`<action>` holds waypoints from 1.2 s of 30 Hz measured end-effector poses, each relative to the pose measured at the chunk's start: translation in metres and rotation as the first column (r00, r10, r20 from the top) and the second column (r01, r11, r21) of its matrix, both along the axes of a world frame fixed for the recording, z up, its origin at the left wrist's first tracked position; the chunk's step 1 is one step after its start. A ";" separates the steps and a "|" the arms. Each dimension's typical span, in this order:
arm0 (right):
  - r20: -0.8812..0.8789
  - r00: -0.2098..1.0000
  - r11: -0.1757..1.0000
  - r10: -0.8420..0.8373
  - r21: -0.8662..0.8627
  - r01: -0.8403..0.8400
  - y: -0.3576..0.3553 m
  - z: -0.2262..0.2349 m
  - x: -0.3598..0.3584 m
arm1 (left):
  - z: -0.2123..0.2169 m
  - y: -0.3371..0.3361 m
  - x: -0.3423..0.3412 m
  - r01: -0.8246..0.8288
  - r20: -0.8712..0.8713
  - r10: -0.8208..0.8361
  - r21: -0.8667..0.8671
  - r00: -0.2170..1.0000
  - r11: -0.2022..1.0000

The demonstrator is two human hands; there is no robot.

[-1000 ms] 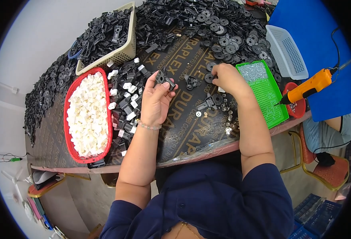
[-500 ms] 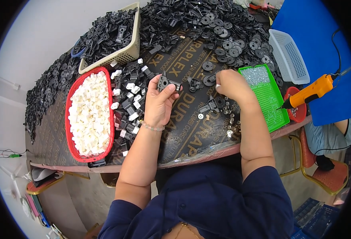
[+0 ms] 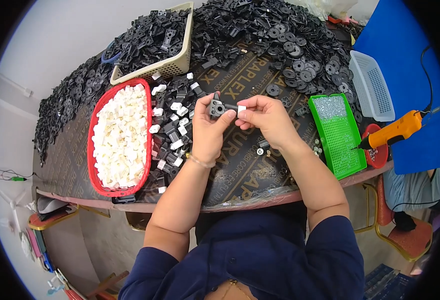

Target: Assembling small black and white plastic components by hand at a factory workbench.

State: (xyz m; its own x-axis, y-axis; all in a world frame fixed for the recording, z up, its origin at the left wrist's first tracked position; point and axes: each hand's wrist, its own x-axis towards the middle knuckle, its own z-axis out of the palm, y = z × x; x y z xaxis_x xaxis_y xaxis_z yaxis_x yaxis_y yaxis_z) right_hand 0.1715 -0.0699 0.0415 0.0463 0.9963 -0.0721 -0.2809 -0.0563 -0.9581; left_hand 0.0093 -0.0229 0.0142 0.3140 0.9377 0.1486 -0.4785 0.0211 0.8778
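In front of me, above the dark table, my left hand [image 3: 209, 131] is closed around a black plastic bracket [image 3: 219, 107] with a round hole in it. My right hand [image 3: 269, 120] pinches a small white plastic piece [image 3: 241, 111] between thumb and fingers. That piece meets the bracket's right end; whether it sits inside or only touches, I cannot tell. A small round metal-looking disc [image 3: 260, 151] lies on the table below my right hand, and a lone black disc [image 3: 273, 90] lies just beyond it.
A red basket of white pieces [image 3: 91, 150] stands left, beside scattered black parts with white caps [image 3: 174, 135]. Behind it is a beige crate [image 3: 186, 55] of black parts. Black discs [image 3: 305, 70] heap at the back. Right are a green tray [image 3: 330, 155], a red bowl [image 3: 380, 159] and an orange electric screwdriver [image 3: 395, 131].
My right hand has come leftward from near the loose black discs to the bracket, now with the white piece in its fingers. My left hand still holds the bracket. The view has shifted slightly.
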 end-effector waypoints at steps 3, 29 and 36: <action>0.013 1.000 0.999 0.015 0.033 -0.015 0.000 0.002 -0.001 | 0.006 -0.006 -0.001 -0.046 -0.063 0.051 0.091 0.997 0.995; 0.895 0.386 0.714 -0.221 0.418 -0.561 0.098 0.038 -0.138 | -0.043 0.004 0.007 0.471 0.506 -0.246 -0.384 0.827 0.794; 0.959 -0.013 0.688 -0.282 0.193 -0.699 0.174 0.039 -0.235 | -0.051 0.003 -0.003 0.580 0.496 -0.433 -0.187 0.752 0.793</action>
State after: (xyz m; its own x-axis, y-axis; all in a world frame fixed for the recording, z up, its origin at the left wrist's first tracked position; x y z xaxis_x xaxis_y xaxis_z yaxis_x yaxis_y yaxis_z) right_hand -0.0637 0.1038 0.0802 -0.6456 0.7210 0.2517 0.7278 0.6807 -0.0830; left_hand 0.0061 -0.0202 -0.0371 0.7338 0.6710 0.1062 -0.6218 0.6004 0.5028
